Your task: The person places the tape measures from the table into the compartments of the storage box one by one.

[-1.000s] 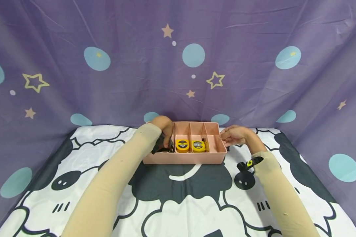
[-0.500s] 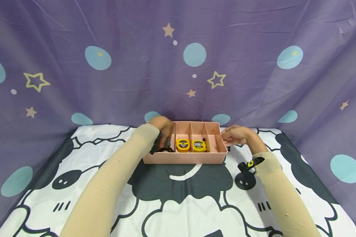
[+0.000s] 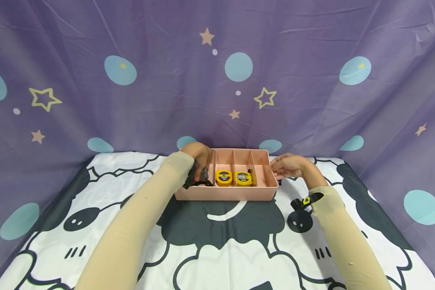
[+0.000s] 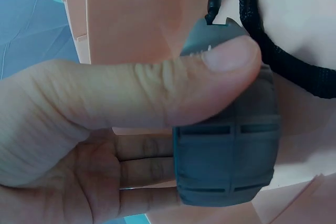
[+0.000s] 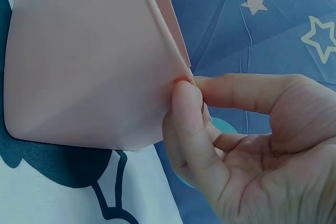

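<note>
A pink divided box (image 3: 226,194) sits at the back of the table. My left hand (image 3: 198,156) reaches into its leftmost compartment and grips a dark grey tape measure (image 4: 228,153), thumb across its face. A black strap (image 4: 299,69) trails from the tape measure's top end. Between thumb and fingers, my right hand (image 5: 236,129) pinches the rim of the box's right end wall. Two yellow tape measures lie in the middle compartments: one tape measure (image 3: 224,178) left of a divider, another tape measure (image 3: 244,179) right of it.
A white and dark cartoon-print cloth (image 3: 222,225) covers the table. Close behind the box hangs a purple curtain (image 3: 297,100) with stars and blue dots. A black wrist device (image 3: 306,200) is strapped at the right sleeve.
In the left compartment, my left hand has shifted very slightly, and more of the grey tape measure shows beside its fingers. My right hand has stayed at the box's right end.
</note>
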Demonstrator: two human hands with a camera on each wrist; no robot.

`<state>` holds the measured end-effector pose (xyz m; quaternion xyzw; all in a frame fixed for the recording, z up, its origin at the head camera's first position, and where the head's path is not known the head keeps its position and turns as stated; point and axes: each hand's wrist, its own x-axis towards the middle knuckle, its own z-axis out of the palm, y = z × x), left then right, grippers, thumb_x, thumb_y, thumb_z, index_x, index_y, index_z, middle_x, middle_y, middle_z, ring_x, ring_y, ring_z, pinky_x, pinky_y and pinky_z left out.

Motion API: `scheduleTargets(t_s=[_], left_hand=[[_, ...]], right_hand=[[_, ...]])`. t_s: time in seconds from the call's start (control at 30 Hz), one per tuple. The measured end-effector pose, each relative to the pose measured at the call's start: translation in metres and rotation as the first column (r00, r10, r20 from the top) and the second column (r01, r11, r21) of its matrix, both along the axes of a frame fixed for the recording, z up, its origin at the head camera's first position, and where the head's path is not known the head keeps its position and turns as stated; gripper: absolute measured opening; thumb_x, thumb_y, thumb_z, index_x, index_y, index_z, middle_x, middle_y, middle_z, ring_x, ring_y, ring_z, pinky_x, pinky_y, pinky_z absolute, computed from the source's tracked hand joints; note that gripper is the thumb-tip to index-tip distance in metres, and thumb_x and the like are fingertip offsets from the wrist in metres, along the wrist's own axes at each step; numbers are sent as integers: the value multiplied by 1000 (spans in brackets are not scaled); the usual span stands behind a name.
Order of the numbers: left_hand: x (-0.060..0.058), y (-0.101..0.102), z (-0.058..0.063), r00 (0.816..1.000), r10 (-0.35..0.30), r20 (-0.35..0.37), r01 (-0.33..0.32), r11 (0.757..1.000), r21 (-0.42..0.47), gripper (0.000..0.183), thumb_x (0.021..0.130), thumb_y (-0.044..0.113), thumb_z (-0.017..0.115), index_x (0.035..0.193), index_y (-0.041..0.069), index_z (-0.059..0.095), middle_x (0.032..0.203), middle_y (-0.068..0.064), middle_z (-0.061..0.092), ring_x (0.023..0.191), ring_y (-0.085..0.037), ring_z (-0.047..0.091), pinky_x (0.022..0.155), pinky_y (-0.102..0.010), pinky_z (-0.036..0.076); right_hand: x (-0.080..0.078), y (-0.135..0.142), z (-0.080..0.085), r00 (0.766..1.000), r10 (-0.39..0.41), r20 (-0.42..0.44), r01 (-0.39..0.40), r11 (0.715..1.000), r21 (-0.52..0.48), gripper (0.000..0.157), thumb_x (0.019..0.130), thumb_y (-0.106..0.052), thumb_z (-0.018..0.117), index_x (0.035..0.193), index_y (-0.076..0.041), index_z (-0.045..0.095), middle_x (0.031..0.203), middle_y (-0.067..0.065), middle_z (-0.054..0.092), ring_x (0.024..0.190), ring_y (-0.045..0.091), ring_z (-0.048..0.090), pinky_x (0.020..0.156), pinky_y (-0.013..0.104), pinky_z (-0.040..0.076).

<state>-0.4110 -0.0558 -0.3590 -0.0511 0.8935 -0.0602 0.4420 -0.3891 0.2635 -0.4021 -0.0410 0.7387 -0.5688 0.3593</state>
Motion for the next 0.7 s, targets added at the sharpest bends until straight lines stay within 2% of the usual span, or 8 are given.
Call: scheduleTargets(t_s=[0.2, 0.4, 0.6, 0.63, 0.7], left_hand=[[-2, -2, 0, 1000, -16, -14, 16, 999, 37, 60, 82, 21, 86, 136, 12, 62, 163, -14, 35, 143, -26, 43, 111, -36, 48], [-4, -8, 2, 989, -141, -41, 145, 979, 142, 46, 81, 20, 88, 122, 21, 68, 158, -15, 41, 143, -31, 43, 109, -40, 49], [-6, -10, 2, 974, -218, -55, 225, 957, 183, 56, 79, 24, 89, 131, 21, 66, 157, -12, 45, 144, -30, 41, 112, -42, 46], [-6, -9, 2, 974, -222, -44, 226, 958, 174, 60, 80, 25, 88, 135, 21, 65, 158, -12, 43, 146, -30, 40, 114, -42, 45], [-6, -7, 0, 985, -173, -14, 173, 973, 153, 70, 80, 28, 88, 142, 17, 59, 161, -12, 39, 146, -30, 40, 115, -41, 44]], right_hand=[[0, 0, 0, 1000, -3, 7, 3, 1000, -6, 11, 102, 0, 49, 109, 3, 56, 81, 1, 69, 72, 8, 66, 73, 22, 60], [0, 0, 1, 1000, -9, 9, 9, 1000, -4, 11, 102, 0, 48, 110, 4, 55, 81, 1, 69, 72, 8, 65, 72, 22, 60], [0, 1, 0, 1000, -1, 2, 1, 1000, -7, 12, 102, 0, 48, 111, 4, 54, 82, 0, 68, 73, 8, 65, 73, 22, 60], [0, 1, -1, 1000, 2, 1, -2, 1000, -7, 12, 102, 0, 48, 111, 4, 54, 82, 0, 67, 73, 8, 65, 73, 21, 60], [0, 2, -1, 1000, 1, 1, -1, 1000, -8, 12, 102, 0, 48, 112, 4, 53, 82, 0, 67, 74, 8, 64, 73, 21, 60]])
